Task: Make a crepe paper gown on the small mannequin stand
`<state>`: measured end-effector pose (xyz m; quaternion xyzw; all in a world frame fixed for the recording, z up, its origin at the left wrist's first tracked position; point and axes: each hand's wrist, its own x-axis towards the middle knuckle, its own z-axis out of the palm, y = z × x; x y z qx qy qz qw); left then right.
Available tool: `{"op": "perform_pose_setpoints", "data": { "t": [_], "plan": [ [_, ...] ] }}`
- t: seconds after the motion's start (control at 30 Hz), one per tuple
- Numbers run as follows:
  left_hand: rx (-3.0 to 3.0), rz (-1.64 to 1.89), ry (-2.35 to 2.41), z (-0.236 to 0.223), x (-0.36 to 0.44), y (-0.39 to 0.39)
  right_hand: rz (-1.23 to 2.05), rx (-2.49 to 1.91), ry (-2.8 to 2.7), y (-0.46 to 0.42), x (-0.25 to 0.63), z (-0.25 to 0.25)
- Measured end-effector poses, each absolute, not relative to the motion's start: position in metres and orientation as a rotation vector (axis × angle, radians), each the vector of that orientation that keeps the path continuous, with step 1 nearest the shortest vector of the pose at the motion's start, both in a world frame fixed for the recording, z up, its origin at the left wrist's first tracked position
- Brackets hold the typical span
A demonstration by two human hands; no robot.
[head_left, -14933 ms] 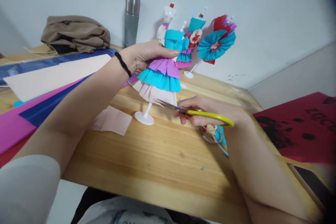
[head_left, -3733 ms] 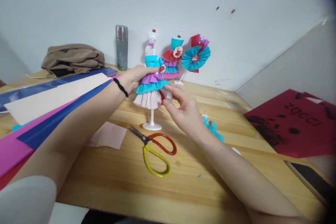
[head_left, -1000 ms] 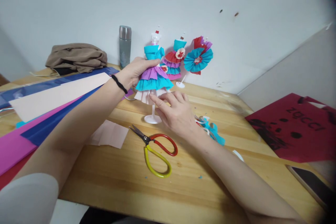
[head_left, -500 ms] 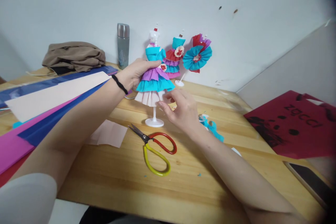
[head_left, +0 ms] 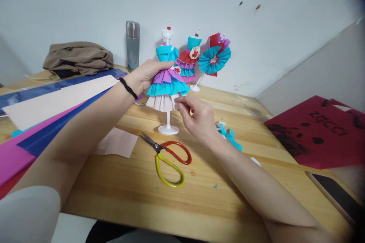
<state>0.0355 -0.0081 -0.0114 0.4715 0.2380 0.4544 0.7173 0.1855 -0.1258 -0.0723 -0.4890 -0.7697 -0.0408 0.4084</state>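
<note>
A small mannequin on a white stand (head_left: 168, 129) wears a layered paper dress (head_left: 167, 83) of turquoise, purple and pale pink. My left hand (head_left: 145, 76) is wrapped round the dress at its waist, a black band on the wrist. My right hand (head_left: 195, 115) pinches the lower right hem of the pale pink skirt layer between thumb and fingertips. Scissors (head_left: 168, 159) with one red and one yellow handle lie open on the wooden table (head_left: 199, 197) just in front of the stand.
Two more paper-dressed mannequins (head_left: 189, 60) and a turquoise-and-red paper fan (head_left: 215, 57) stand by the wall, beside a steel flask (head_left: 132, 45). Long paper sheets (head_left: 51, 102) lie left, a pink scrap (head_left: 116, 142), turquoise scraps (head_left: 230, 138), brown cloth (head_left: 76, 57), red bag (head_left: 319, 133), phone (head_left: 330, 191).
My right hand has closed from spread fingers under the skirt into a pinch on the pale pink hem. My left hand keeps its hold on the dress.
</note>
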Motion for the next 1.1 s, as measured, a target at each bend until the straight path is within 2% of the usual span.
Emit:
{"op": "perform_pose_setpoints", "data": {
  "t": [0.33, 0.47, 0.57, 0.77, 1.0, 1.1],
  "plan": [
    [1.071, 1.055, 0.522, -0.008, 0.029, -0.003, 0.057, -1.202, -1.939, -0.137, 0.182, -0.058],
    [1.088, 1.073, 0.508, -0.005, 0.021, 0.005, 0.464, -1.400, -2.522, -0.151, 0.186, -0.035],
    [1.063, 1.092, 0.503, 0.000, 0.014, 0.007, 0.568, -1.396, -2.892, -0.161, 0.183, -0.035],
    [1.036, 1.134, 0.469, 0.005, 0.007, 0.003, 0.277, -1.370, -2.994, -0.176, 0.165, -0.056],
    [1.060, 1.121, 0.548, 0.004, 0.007, 0.003, 0.189, -1.197, -2.971, -0.172, 0.160, -0.072],
    [1.063, 1.109, 0.531, 0.004, 0.006, 0.003, 0.346, -1.101, -2.977, -0.166, 0.163, -0.066]
  ]
}}
